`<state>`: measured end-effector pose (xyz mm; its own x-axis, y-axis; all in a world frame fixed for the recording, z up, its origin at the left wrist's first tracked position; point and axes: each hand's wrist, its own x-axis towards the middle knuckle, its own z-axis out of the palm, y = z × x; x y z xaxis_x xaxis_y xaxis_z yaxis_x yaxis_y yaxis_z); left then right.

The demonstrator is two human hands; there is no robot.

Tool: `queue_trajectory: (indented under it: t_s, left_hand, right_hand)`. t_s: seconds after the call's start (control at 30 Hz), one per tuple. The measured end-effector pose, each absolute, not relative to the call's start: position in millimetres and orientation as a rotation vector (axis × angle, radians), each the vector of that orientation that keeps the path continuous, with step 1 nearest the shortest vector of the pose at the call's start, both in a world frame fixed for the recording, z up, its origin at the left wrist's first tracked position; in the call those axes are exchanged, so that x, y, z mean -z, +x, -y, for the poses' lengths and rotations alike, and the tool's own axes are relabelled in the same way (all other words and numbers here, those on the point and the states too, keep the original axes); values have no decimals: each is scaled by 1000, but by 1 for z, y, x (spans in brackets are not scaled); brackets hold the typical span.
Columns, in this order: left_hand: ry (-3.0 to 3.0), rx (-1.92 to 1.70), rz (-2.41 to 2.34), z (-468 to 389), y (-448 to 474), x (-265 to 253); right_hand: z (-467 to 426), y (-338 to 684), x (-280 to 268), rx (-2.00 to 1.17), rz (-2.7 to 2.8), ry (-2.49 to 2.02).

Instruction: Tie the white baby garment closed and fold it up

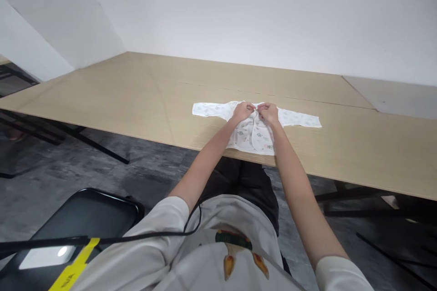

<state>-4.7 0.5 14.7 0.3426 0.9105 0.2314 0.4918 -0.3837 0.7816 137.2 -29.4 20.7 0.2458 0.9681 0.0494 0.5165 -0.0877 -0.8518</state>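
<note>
Grey floor [157, 159] lies under us, with a black chair [102, 213] close by on our left. A black cord [153, 235] with a yellow tag [78, 263] runs across our left side. Next comes the wooden desk [119, 95]. One small white shirt [244, 138] lies on it, right in front of us by the near edge. It seems spread flat, sleeves [208, 109] out, so we can reach its front with ease. Both our arms [209, 157] stretch forward and lean in to meet. At the neck, our left hand [254, 107] and right hand [258, 108] almost touch, fingers bent and tips nearly closed. Each looks to pinch a bit of cloth, maybe to hold the two front edges together. We cannot tell if a button is there. Behind stands a white wall [239, 13].
</note>
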Motion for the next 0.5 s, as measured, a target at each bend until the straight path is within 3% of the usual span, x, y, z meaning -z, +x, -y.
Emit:
queue_trajectory:
  t_s: [0.5]
  left_hand:
    - [1907, -987, -1236, -1, -4, -16]
  right_hand:
    - [36, 126, -26, -775, 1243, -1549]
